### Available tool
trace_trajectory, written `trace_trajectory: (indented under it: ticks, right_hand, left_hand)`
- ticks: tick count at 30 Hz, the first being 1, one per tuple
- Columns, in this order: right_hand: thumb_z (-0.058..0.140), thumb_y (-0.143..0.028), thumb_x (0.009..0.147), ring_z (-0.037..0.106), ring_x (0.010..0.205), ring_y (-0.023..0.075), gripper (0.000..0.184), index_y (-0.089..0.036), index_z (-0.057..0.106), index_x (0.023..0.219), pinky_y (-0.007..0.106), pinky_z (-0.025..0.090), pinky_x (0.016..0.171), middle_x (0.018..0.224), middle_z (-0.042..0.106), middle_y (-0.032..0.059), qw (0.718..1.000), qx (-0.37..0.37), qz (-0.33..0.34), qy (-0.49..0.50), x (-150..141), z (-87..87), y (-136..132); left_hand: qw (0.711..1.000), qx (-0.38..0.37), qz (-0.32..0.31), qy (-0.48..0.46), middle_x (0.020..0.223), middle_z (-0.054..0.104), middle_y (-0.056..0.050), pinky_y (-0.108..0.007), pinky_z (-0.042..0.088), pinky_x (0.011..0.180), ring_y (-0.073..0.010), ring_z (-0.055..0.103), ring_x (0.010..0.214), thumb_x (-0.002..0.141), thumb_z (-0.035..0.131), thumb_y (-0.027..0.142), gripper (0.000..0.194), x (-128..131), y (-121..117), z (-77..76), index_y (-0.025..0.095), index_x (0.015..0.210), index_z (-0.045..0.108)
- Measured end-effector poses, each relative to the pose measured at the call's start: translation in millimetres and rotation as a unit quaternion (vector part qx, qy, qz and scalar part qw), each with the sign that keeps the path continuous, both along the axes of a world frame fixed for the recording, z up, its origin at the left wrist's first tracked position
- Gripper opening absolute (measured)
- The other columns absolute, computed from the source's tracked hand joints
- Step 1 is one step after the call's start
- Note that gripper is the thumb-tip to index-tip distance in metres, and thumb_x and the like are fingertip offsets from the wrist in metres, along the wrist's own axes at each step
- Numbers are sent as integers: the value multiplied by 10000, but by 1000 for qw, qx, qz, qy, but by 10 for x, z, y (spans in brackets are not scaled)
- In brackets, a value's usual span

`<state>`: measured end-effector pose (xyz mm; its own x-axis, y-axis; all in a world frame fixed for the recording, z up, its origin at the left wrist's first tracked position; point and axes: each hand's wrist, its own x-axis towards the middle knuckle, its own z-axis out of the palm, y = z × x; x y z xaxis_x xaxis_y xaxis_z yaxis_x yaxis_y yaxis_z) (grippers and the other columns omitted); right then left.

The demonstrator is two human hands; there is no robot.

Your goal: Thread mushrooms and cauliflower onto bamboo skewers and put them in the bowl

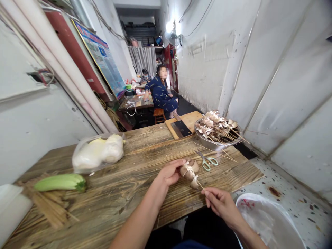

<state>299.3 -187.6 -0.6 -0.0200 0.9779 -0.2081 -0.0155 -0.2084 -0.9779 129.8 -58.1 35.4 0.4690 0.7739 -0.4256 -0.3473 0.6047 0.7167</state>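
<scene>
Several brown mushrooms (190,170) are threaded on a thin wooden skewer (200,183), held low over the near side of the table. My left hand (171,172) grips the mushrooms at the far end, its fingers closed against the caps. With thumb and fingertips, my right hand (220,203) pinches the bare near end of the skewer. Just beyond the mushrooms lie scissors (206,161) with pale green handles. A metal bowl (211,144) at the back right is heaped with skewered mushrooms (214,124), their sticks poking over the rim.
A cleaver (182,128) rests on a wooden cutting board (195,119). To the left are a clear bag of pale produce (100,152), a green squash (61,182) and loose skewers (49,205). A lined bin (269,218) stands at lower right. Two people (163,91) sit farther back.
</scene>
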Motion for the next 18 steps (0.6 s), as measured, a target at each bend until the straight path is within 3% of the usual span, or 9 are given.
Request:
trace_trajectory:
  ticks: [3, 7, 9, 13, 15, 18]
  right_hand:
    - [550, -540, 770, 302, 362, 27, 411, -136, 626, 757, 180, 189, 358, 530, 488, -26, 998, 35, -14, -44, 69, 110, 18]
    - [536, -506, 796, 366, 418, 66, 367, -159, 651, 826, 192, 268, 386, 560, 514, -9, 986, 85, -47, -132, 249, 283, 2]
    - [522, -491, 810, 386, 434, 82, 346, -173, 657, 818, 201, 290, 395, 564, 518, -3, 977, 104, -53, -180, 365, 378, -20]
    - [493, -469, 831, 417, 445, 103, 332, -187, 659, 776, 214, 323, 405, 554, 532, 10, 946, 156, -67, -275, 629, 645, 14]
    - [489, -469, 830, 431, 451, 110, 336, -183, 665, 818, 216, 329, 405, 555, 544, 15, 922, 186, -101, -324, 761, 813, 105]
    - [451, -460, 848, 429, 451, 103, 353, -174, 655, 813, 211, 329, 417, 585, 567, 14, 887, 202, -124, -396, 922, 1026, 325]
  left_hand:
    - [999, 30, 10, -16, 826, 662, -67, -240, 472, 614, -133, 594, 693, 679, 698, 367, 313, -90, -15, 44, 152, 900, 649]
    - [985, 90, 139, 42, 870, 661, -65, -208, 452, 626, -113, 592, 732, 648, 709, 405, 372, -281, -1, -40, 157, 917, 644]
    - [967, 135, 182, 112, 799, 661, -52, -201, 432, 598, -106, 579, 680, 601, 732, 398, 391, -374, 22, -176, 140, 883, 649]
    - [918, 209, 237, 240, 808, 679, -75, -272, 459, 675, -166, 610, 731, 592, 696, 430, 430, -522, 97, -528, 126, 892, 644]
    - [887, 241, 271, 286, 849, 683, -89, -303, 464, 735, -194, 620, 793, 625, 656, 425, 398, -574, 136, -678, 129, 891, 638]
    - [864, 266, 282, 321, 872, 683, -88, -319, 460, 773, -204, 623, 813, 667, 603, 409, 358, -619, 169, -819, 139, 899, 633]
